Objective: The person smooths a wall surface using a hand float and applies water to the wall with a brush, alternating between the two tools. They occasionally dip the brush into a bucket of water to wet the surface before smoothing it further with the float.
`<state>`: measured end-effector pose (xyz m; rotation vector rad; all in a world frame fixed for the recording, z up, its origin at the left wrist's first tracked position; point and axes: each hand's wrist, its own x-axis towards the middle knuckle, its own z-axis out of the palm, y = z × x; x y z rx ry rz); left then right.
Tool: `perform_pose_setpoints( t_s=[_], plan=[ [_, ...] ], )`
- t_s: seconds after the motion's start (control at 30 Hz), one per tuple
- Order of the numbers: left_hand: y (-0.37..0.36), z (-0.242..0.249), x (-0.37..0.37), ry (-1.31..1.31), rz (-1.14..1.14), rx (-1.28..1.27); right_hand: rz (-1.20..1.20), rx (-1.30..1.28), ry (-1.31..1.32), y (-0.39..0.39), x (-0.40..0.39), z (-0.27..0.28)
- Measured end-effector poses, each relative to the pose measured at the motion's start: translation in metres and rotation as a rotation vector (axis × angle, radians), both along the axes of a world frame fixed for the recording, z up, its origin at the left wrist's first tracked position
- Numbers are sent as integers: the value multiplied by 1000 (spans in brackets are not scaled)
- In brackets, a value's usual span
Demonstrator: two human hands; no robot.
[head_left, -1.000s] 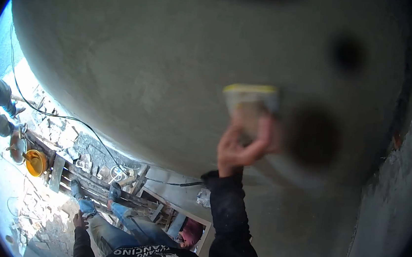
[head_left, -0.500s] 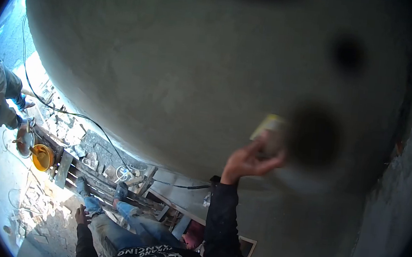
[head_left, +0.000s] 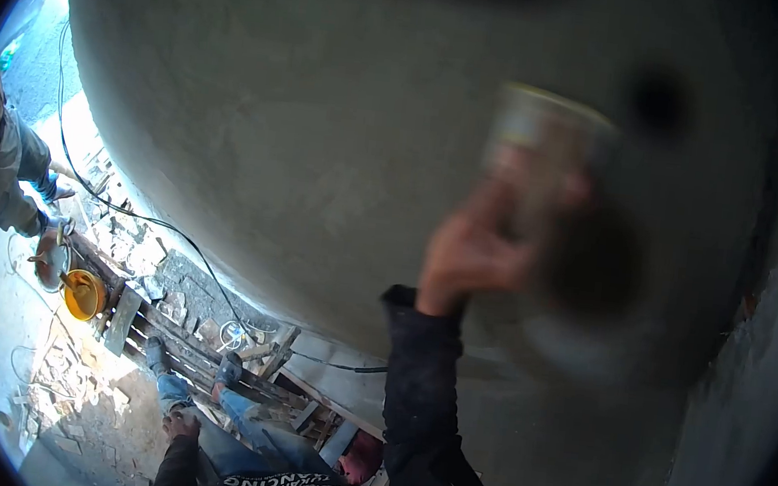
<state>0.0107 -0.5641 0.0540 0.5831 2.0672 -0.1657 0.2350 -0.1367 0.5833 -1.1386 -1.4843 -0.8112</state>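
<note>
Raised in front of the grey plastered wall (head_left: 305, 141), my right hand (head_left: 478, 247) is closed around a pale flat block with a yellow edge (head_left: 551, 118). Motion smears both the block and my fingertips, and its exact kind does not show. The block overlaps the wall in this view. Low on the left, my left hand (head_left: 181, 424) is beside my thigh in jeans (head_left: 224, 447), fingers loosely apart and holding nothing.
I stand on a wooden plank scaffold (head_left: 183, 340). A yellow bucket (head_left: 84, 294) and a round pan (head_left: 52, 257) sit at its left end, near another person's legs (head_left: 17, 170). A black cable (head_left: 166, 224) crosses above rubble (head_left: 108, 239).
My right hand has lifted the block higher along the wall, and its broad side now shows. My left hand has moved right, closer to my thigh.
</note>
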Motion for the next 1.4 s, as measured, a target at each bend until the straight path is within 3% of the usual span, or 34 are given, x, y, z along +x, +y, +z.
perform_pose_setpoints(
  t_s=[0.03,0.1,0.17,0.23,0.3,0.33,0.37,0.4,0.43,0.5,0.57,0.67,0.8,0.9,0.93,1.03,1.13,1.23,1.3,1.4],
  plan=[
    [5,-2,2,-16,-17,8,-99,-74,-220,4,-14,-6],
    [10,6,0,-35,-24,32,-164,-228,-414,-16,-2,-56],
    [1,6,-11,-56,42,64,-262,-138,-301,-39,38,-73],
    [-6,-2,-6,-25,109,62,54,151,346,-23,64,-69],
    [-10,8,-14,-91,263,76,259,223,535,-3,36,-24],
    [-14,-6,-14,-84,211,71,268,197,545,10,21,-35],
    [-17,-12,-12,-92,187,101,60,59,161,20,1,-53],
    [3,21,-16,-188,193,64,-115,-81,-222,24,-20,-74],
    [-1,6,-14,-195,180,62,-46,-131,-195,23,-30,-106],
    [18,34,-14,-195,265,-25,78,-614,-473,10,-40,-204],
    [21,38,-10,-44,250,-58,219,-967,-373,-18,-42,-309],
    [1,-3,3,-8,330,-51,397,-1299,-438,-85,-106,-407],
    [7,1,-1,-33,390,-42,633,-1717,-447,-147,-229,-535],
    [-7,1,10,31,510,169,846,-1694,-469,-165,-333,-630],
    [1,24,-4,-21,496,139,899,-1633,-486,-167,-368,-656],
    [-2,31,-4,23,545,246,1062,-1416,-563,-164,-462,-722],
    [-2,32,-10,81,543,338,1055,-1177,-872,-156,-531,-785],
    [8,32,-11,114,569,332,1026,-1165,-1031,-154,-562,-860],
    [10,26,-14,141,550,357,841,-1436,-1058,-154,-570,-898],
    [5,27,-14,199,609,277,868,-1500,-1147,-151,-577,-932]
  ],
)
